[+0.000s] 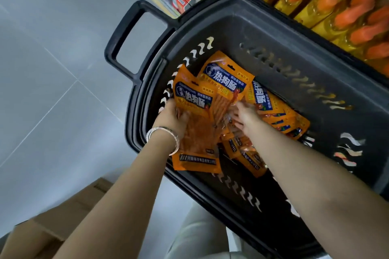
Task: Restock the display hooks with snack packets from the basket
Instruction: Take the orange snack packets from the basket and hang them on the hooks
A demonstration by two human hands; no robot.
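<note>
Head view — orange-capped bottles (pixel 341 6) beside the basket (pixel 263 27), cardboard box (pixel 63 216) below-left.

1. The light is bright, even and cool. The grey floor (pixel 52 69) has a soft pale sheen toward the upper left corner and no hard shadows.
2. The inside of the black basket (pixel 273 33) is the darkest area, and its bottom loses detail in shade at the lower right.
3. The glossy packets (pixel 227 78) catch small highlights, yet their print reads sharply.
4. The right hand (pixel 244 113) is smeared by motion blur, its fingers indistinct; the left hand (pixel 172 115) is crisp.
5. The bottles (pixel 347 12) at the top right corner and the cardboard box (pixel 63 227) at the bottom left look soft.
6. Wide-angle distortion bends the floor seams and stretches the forearms toward the lower edge.
</note>
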